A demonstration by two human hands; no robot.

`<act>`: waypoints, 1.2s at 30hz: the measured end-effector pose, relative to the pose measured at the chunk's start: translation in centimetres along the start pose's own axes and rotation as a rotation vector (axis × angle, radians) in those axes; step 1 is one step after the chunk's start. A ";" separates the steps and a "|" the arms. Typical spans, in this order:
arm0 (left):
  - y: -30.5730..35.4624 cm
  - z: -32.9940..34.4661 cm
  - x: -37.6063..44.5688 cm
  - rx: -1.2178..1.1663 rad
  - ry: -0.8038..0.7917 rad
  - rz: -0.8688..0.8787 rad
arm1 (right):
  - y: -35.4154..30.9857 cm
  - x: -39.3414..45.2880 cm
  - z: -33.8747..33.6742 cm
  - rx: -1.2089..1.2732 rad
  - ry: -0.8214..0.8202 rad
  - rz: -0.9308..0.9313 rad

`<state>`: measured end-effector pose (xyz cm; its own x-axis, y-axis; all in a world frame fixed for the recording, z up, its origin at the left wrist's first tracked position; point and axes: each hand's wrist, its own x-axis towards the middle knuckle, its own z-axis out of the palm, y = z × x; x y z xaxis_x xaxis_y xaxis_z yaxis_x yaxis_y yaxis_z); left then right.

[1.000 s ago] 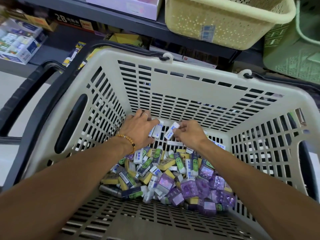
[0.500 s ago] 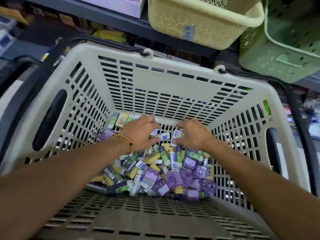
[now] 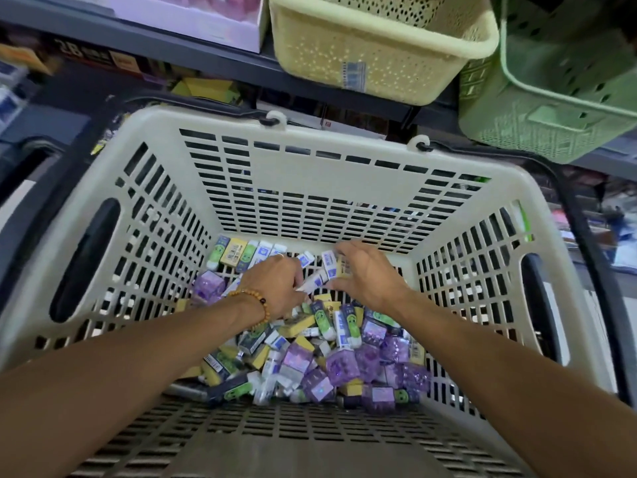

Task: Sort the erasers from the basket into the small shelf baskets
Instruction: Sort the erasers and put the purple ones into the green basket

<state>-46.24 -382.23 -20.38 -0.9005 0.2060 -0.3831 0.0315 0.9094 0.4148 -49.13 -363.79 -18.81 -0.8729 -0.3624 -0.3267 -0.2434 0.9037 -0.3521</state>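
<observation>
From the head camera, looking down into a large beige slatted basket (image 3: 310,188), both forearms are reaching in toward its far wall. A heap of erasers (image 3: 320,353) is lying across the middle of the basket floor, purple blocks mostly toward the right wall, yellow and green-sleeved ones toward the left.

The left hand (image 3: 275,288), wearing a beaded bracelet (image 3: 256,305), is curling its fingers around a small bunch of white-and-blue erasers (image 3: 315,281); one of these is pointing its long axis diagonally toward the far right corner. The right hand (image 3: 365,274) is hovering just beside it, fingers bent and pinching more white-and-blue erasers at the fingertips. The two hands are nearly touching, so either is equally near the bunch.

A short row of erasers (image 3: 248,250) is standing against the far wall near the left corner, just beyond the left hand.

Above the basket's far edge, a cream shelf basket (image 3: 379,53) and a green shelf basket (image 3: 551,98) are sitting on the shelf, the green one further right. The way up over the far rim is looking open.
</observation>
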 end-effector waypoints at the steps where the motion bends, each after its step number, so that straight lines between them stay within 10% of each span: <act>1: 0.2 0.1 -0.1 -0.030 0.006 -0.010 | -0.1 0.0 0.0 0.021 -0.005 -0.004; 8: 1.0 -0.2 0.8 -0.270 0.148 -0.147 | 1.4 -0.3 -1.2 -0.024 -0.070 -0.008; 13: 0.4 0.0 1.4 0.118 0.184 -0.059 | 1.0 0.0 -1.0 -0.143 -0.080 -0.063; 20: -1.3 -0.3 1.6 0.290 0.028 0.410 | 1.1 -0.4 -1.7 -0.084 -0.094 -0.070; 27: -1.9 -0.6 1.8 0.341 0.098 0.349 | 0.8 -0.4 -1.1 -0.307 -0.056 0.000; 36: -3.3 -2.0 1.4 0.328 0.075 0.289 | 0.1 0.7 0.5 0.004 0.010 -0.011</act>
<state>-48.46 -385.69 -20.62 -0.8630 0.4531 -0.2235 0.4121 0.8872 0.2076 -49.59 -364.06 -19.48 -0.8745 -0.3701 -0.3135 -0.2517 0.8988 -0.3590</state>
